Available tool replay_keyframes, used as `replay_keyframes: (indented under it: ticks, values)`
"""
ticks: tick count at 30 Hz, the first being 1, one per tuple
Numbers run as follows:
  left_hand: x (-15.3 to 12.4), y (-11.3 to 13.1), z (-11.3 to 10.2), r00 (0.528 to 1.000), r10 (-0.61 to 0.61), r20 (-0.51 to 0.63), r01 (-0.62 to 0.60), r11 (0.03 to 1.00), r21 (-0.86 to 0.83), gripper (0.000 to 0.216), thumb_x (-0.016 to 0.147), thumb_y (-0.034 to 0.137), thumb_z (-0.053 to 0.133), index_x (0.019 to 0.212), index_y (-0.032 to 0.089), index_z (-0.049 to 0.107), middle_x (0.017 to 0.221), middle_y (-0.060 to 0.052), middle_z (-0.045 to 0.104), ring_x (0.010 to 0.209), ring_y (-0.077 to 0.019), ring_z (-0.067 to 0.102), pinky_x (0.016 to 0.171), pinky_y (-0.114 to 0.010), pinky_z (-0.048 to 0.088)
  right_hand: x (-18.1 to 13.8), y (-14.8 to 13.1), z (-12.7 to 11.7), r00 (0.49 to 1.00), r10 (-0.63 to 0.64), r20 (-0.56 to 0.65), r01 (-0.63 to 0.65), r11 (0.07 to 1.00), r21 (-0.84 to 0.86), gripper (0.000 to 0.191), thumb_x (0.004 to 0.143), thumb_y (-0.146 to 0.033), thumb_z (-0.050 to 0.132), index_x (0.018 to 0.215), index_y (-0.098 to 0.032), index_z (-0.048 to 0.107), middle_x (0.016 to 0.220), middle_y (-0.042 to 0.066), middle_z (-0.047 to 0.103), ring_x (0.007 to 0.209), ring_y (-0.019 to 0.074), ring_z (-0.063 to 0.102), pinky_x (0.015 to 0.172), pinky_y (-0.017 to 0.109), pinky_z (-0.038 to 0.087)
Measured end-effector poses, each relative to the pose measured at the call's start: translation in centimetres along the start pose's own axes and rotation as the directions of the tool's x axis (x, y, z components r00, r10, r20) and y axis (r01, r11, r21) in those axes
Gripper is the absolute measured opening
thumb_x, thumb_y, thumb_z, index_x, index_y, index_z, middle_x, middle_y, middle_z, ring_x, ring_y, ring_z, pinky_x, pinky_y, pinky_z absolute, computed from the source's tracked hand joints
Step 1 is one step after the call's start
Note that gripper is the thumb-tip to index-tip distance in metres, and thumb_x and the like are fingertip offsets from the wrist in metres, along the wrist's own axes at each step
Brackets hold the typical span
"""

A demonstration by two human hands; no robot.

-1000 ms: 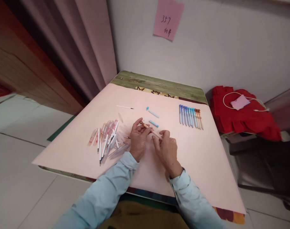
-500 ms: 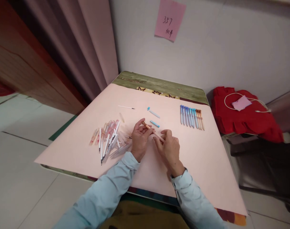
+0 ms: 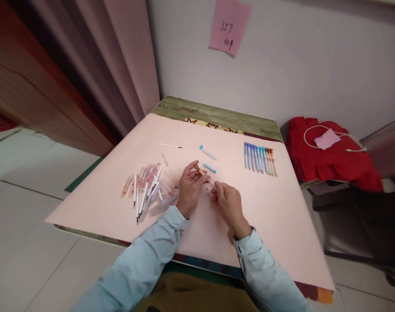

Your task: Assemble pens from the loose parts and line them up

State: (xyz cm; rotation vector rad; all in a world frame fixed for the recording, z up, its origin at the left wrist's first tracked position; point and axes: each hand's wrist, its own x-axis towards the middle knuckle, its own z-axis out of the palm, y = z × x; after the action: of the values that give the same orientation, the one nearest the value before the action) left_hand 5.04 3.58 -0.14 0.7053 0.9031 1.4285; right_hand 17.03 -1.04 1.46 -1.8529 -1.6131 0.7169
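Observation:
Between my two hands is a brown-topped pen, tilted, its brown end toward the far left. My left hand is closed round its upper part. Fingers of my right hand are wrapped round the pale lower end and hide most of it. Just beyond my hands lies a short blue pen barrel part. Farther back are a light blue pen part with a small blue topper and a single white refill. Left of my left hand is a heap of white refills and clear pen barrels.
A row of blue and brown pens lies at the right of the pink-covered table. Patterned clear pieces lie at the left. A stool with a red cloth and a white cord stands beyond the right edge.
My right hand has turned and its fingers have closed farther round the pale lower end of the pen, covering more of it. My left hand keeps its hold on the upper part.

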Motion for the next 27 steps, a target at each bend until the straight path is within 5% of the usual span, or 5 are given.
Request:
replay_keyframes:
  ticks: [6, 16, 27]
  values:
    - [-0.2, -0.2, -0.2, 0.995, -0.017, 0.100, 0.016, 1.000, 0.006, 0.070, 0.067, 0.017, 0.078, 0.130, 0.024, 0.049, 0.087, -0.001, 0.067, 0.076, -0.0140, 0.066, 0.072, -0.029, 0.053, 0.1, 0.1, 0.0, 0.970, -0.151, -0.191, 0.133, 0.986, -0.102, 0.034, 0.093, -0.053, 0.054, 0.104, -0.026, 0.070, 0.087, 0.002, 0.076, 0.076, 0.0190, 0.070, 0.067, 0.026, 0.042]
    - [0.0, -0.6, -0.8, 0.995, 0.069, 0.075, -0.065, 0.997, -0.052, 0.033, 0.088, 0.037, 0.062, 0.118, 0.023, 0.063, 0.099, -0.005, 0.066, 0.089, -0.0152, 0.066, 0.089, -0.036, 0.053, -0.1, 0.3, 0.9, 0.957, -0.145, -0.250, 0.104, 0.980, -0.171, 0.025, 0.091, -0.047, 0.059, 0.092, -0.024, 0.070, 0.080, 0.000, 0.074, 0.071, 0.0180, 0.067, 0.064, 0.026, 0.039]
    - [0.2, -0.3, -1.2, 0.980, 0.201, 0.008, -0.201, 0.975, 0.099, 0.032, 0.086, 0.038, 0.065, 0.113, 0.021, 0.070, 0.103, -0.007, 0.069, 0.088, -0.0167, 0.065, 0.083, -0.037, 0.057, -0.2, 0.1, 0.8, 0.929, -0.212, -0.302, 0.195, 0.977, -0.086, 0.024, 0.092, -0.043, 0.058, 0.087, -0.024, 0.072, 0.084, 0.002, 0.070, 0.072, 0.0147, 0.060, 0.063, 0.025, 0.041]
